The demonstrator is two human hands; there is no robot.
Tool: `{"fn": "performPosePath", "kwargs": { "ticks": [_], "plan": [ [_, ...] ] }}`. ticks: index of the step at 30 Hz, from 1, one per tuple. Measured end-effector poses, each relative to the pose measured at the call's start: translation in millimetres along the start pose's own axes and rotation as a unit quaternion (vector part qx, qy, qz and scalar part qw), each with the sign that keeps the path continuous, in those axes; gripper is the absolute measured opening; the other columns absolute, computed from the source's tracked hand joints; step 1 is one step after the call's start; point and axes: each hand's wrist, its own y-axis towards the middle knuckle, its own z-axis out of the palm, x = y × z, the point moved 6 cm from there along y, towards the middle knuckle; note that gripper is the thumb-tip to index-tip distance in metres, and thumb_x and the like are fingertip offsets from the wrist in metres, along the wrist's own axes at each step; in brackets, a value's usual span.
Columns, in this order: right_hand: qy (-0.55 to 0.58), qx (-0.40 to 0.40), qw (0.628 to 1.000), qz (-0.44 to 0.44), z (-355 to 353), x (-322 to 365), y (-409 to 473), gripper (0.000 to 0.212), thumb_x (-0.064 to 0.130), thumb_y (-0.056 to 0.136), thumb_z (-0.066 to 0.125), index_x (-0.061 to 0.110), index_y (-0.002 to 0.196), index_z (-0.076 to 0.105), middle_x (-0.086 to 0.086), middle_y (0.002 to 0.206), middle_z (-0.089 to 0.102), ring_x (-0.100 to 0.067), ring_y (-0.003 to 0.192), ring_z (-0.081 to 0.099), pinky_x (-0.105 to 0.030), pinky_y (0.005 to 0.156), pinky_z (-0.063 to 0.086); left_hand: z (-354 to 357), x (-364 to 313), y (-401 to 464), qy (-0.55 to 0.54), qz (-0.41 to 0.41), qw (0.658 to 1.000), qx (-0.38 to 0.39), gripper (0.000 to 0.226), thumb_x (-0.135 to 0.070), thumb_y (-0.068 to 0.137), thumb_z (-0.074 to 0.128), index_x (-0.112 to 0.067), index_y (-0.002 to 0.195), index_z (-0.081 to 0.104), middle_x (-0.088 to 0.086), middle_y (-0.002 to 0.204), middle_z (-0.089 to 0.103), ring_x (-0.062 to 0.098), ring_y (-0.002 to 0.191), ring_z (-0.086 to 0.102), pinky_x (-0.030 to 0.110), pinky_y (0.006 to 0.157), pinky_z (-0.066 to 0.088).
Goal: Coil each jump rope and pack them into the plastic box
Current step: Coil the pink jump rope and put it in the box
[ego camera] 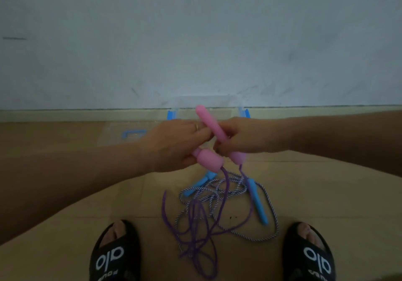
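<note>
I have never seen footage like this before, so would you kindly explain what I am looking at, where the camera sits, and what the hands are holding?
There is no machine here. A person wears one wide-angle camera on the head, looking forward and down, so you see their own arms, hands and feet in black slippers.

The left hand and the right hand each have a grip on one pink handle: the left handle and the right handle cross between the hands. Their purple rope hangs down to the tiled floor.

On the floor lies a second jump rope, with blue handles and a striped cord, tangled with the purple one.

Behind the hands, by the wall, stands the clear plastic box with blue clips; its clear lid lies beside it.
</note>
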Motion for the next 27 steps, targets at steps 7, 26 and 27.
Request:
{"fn": "performPosePath", "kwargs": {
  "ticks": [7, 26, 27],
  "plan": [
    [0.358, 0.041, 0.930, 0.063, 21.5, 25.9, -0.3, 0.032, 0.017, 0.102, 0.036, 0.006, 0.130, 0.047, -0.009, 0.108, 0.062, -0.019, 0.094, 0.063, -0.034, 0.081, 0.056, -41.5, -2.7, 4.4, 0.120, 0.000, 0.992, -0.043, 0.043, -0.032, 0.084, 0.062, -0.006, 0.117, 0.053, 0.013, 0.109, 0.056, 0.029, 0.084, 0.056, 0.039, 0.068, 0.046],
    [0.395, 0.059, 0.914, 0.067, 51.1, 13.6, -11.4, 0.041, 0.038, 0.091, 0.062, 0.008, 0.119, 0.059, -0.012, 0.094, 0.062, -0.019, 0.069, 0.061, -0.034, 0.074, 0.056, -5.3, 33.0, -33.8, 0.072, -0.207, 0.958, 0.188, 0.028, -0.052, 0.088, 0.045, -0.027, 0.098, 0.051, -0.002, 0.093, 0.064, 0.023, 0.086, 0.064, 0.032, 0.069, 0.049],
    [0.384, 0.042, 0.920, 0.070, 50.4, 12.5, -9.4, 0.037, 0.040, 0.091, 0.061, 0.011, 0.114, 0.061, -0.011, 0.089, 0.061, -0.014, 0.060, 0.055, -0.031, 0.066, 0.053, -2.7, 35.7, -35.5, 0.066, -0.230, 0.951, 0.197, 0.031, -0.055, 0.088, 0.044, -0.027, 0.098, 0.054, -0.002, 0.092, 0.065, 0.022, 0.085, 0.065, 0.032, 0.070, 0.050]
  ]
}}
